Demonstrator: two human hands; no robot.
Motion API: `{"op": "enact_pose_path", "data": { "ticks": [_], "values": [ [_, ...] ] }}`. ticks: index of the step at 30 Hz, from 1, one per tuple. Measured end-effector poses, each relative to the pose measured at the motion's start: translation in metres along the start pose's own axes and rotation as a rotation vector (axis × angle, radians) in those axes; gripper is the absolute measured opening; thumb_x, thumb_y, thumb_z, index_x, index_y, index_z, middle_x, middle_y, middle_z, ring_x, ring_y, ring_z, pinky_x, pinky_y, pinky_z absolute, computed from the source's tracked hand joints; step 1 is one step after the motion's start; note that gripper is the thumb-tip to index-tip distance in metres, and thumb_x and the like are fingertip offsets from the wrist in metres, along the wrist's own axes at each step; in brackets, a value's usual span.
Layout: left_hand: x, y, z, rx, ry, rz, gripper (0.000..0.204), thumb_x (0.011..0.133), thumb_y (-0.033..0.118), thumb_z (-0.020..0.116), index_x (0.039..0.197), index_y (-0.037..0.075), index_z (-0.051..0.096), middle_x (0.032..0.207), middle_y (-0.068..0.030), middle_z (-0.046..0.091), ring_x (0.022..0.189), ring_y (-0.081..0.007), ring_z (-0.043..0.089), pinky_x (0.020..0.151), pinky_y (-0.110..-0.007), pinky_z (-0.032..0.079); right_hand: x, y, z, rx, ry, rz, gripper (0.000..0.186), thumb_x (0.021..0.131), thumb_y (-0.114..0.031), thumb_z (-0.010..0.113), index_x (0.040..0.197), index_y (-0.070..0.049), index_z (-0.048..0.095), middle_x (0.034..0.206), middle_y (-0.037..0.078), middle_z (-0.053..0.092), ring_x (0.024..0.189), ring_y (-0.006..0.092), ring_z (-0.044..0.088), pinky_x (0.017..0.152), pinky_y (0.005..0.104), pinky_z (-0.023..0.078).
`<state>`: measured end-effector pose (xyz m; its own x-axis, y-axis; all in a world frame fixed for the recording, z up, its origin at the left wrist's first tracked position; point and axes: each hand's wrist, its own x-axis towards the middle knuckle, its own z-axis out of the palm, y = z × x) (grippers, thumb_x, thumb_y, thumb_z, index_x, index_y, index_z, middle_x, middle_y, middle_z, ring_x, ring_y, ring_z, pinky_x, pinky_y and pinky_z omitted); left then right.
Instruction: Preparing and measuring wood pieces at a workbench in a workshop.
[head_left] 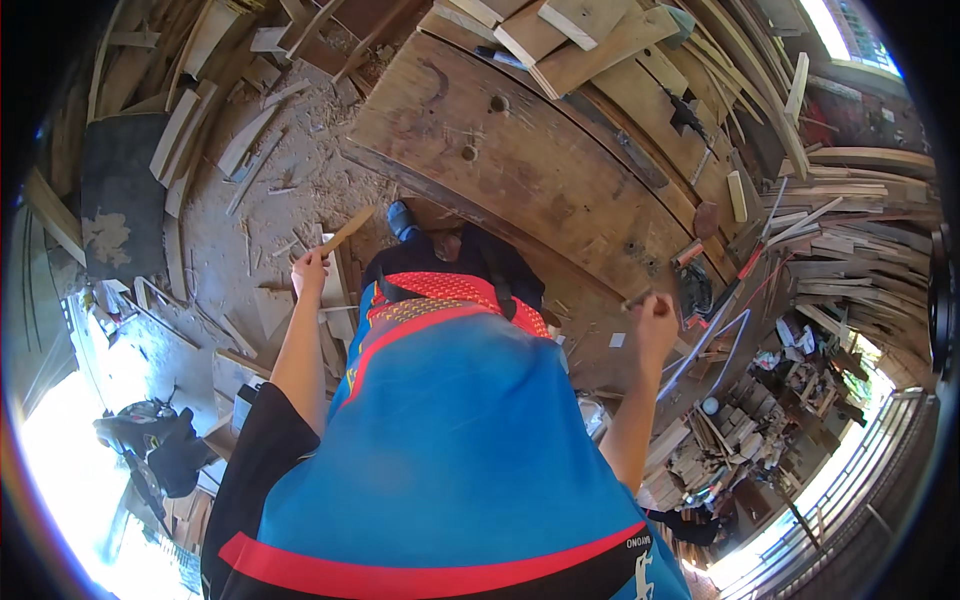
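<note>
My left hand [311, 268] is closed on one end of a short, flat strip of wood [349, 231]. The strip points up and to the right, over the sawdust-strewn floor just left of my blue shoe [403, 220]. On the other side, my right hand [656, 318] is curled closed beside the near edge of the wooden workbench [560, 175]. A short brownish end sticks out from its fingers, too small and blurred to name. The two hands are wide apart, one on each side of my body.
Planks [590, 45] lie piled on the bench's far end, near a marker [501, 57]. A dark clamp-like tool [688, 117] rests along its far side. Stacked boards [850, 215] line the right, offcuts [735, 430] heap below them, and wood scraps [250, 140] litter the floor.
</note>
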<state>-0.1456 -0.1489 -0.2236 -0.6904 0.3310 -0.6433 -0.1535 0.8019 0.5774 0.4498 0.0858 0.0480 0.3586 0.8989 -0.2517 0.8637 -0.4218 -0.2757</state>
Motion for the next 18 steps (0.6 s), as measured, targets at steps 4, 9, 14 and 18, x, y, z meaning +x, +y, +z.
{"op": "enact_pose_path", "data": {
  "ticks": [4,9,14,18],
  "values": [
    [0.010,0.005,-0.037,-0.011,-0.090,-0.034,0.038,0.102,0.039,0.062,0.097,0.004,0.076,0.070,-0.0026,0.069,0.055,-0.0093,0.058,0.051,-0.025,0.045,-0.004,-0.151,0.055,-0.161,0.009,-0.233,0.037,0.099,-0.037,0.053,0.114,-0.007,0.070,0.090,0.026,0.072,0.089,0.0473,0.070,0.079,0.0558,0.053],
    [0.006,0.004,-0.072,0.012,-0.193,-0.084,0.036,0.101,0.039,0.061,0.101,0.007,0.076,0.074,-0.0017,0.069,0.053,-0.0080,0.055,0.050,-0.024,0.044,-0.036,-0.311,0.137,0.406,-0.232,-0.771,0.026,0.103,-0.036,0.059,0.107,-0.010,0.062,0.077,0.021,0.071,0.071,0.0439,0.071,0.064,0.0520,0.056],
    [0.009,-0.057,-0.103,-0.303,-0.087,-0.204,0.031,0.103,0.034,0.059,0.093,0.006,0.069,0.070,-0.0004,0.064,0.051,-0.0088,0.053,0.046,-0.025,0.042,-0.091,-0.382,0.182,0.563,-0.636,-1.012,0.026,0.110,-0.029,0.054,0.125,-0.010,0.064,0.089,0.007,0.077,0.072,0.0129,0.071,0.066,0.0293,0.056],
    [-0.013,-0.078,-0.095,-0.290,0.042,-0.187,0.032,0.101,0.035,0.063,0.091,0.006,0.071,0.070,-0.0014,0.065,0.051,-0.0094,0.055,0.048,-0.026,0.044,-0.080,-0.339,0.140,0.792,-0.513,-0.778,0.029,0.111,-0.027,0.054,0.127,-0.006,0.065,0.092,0.006,0.077,0.074,0.0087,0.066,0.063,0.0248,0.053]
  ]
}}
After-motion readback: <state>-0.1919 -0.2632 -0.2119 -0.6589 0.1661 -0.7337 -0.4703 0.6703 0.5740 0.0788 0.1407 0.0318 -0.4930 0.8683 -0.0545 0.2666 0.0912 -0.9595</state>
